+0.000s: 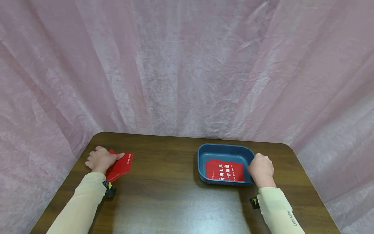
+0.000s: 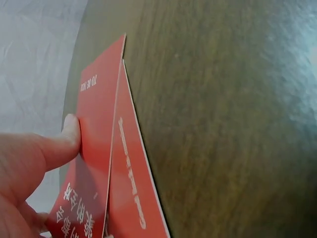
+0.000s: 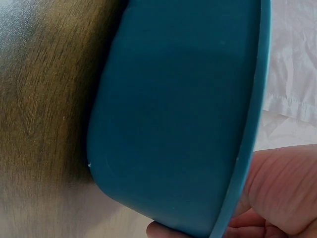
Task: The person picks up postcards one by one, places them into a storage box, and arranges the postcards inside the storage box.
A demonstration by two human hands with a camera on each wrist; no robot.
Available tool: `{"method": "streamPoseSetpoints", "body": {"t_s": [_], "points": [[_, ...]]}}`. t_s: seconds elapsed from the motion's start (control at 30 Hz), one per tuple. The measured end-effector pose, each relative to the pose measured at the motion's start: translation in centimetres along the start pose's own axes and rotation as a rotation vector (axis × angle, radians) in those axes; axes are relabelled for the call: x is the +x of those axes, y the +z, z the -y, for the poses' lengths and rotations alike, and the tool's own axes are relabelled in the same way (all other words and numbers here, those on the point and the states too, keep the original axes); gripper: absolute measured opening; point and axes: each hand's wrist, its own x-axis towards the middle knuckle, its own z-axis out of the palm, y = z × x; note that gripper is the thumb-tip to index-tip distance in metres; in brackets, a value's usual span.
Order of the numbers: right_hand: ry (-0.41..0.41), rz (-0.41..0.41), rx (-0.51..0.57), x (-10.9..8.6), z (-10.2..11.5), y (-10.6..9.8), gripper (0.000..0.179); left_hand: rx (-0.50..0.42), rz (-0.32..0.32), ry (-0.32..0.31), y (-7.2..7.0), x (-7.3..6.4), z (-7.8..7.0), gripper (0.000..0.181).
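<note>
At the table's left side my left hand (image 1: 100,160) pinches a red card (image 2: 99,119) with white printing, thumb on its face. A second red card (image 2: 133,198) lies partly under it, and the two stand slightly apart at an angle in the left wrist view. My right hand (image 1: 261,169) grips the right end of a blue plastic basin (image 1: 223,147), with its thumb side at the rim and a fingertip against the outer wall. Inside the basin lie overlapping red cards (image 1: 225,170) with white lettering; how many is hidden.
The brown wooden table (image 1: 163,169) has rounded far corners. Pink curtains (image 1: 181,71) hang behind it and along both sides. A stretch of bare wood lies between the left-hand cards and the basin.
</note>
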Motion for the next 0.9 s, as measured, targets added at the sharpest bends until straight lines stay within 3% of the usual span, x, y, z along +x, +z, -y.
{"method": "streamPoseSetpoints", "body": {"t_s": [0.27, 0.53, 0.7, 0.9], "points": [[-0.003, 0.001, -0.004, 0.2, 0.0, 0.0, 0.03, -0.068, 0.009, 0.007, 0.2, -0.3, 0.4, 0.095], [-0.015, -0.023, -0.013, 0.1, 0.0, 0.3, 0.028, -0.171, 0.025, 0.15, 0.4, -0.7, 0.1, 0.063], [-0.018, -0.019, -0.011, 0.2, 0.0, 0.2, 0.028, -0.142, 0.018, 0.224, 0.3, -0.7, -0.5, 0.044], [-0.009, -0.015, -0.007, 0.3, 0.0, 0.2, 0.03, -0.15, 0.058, 0.24, 0.0, -0.9, -1.7, 0.041]]}}
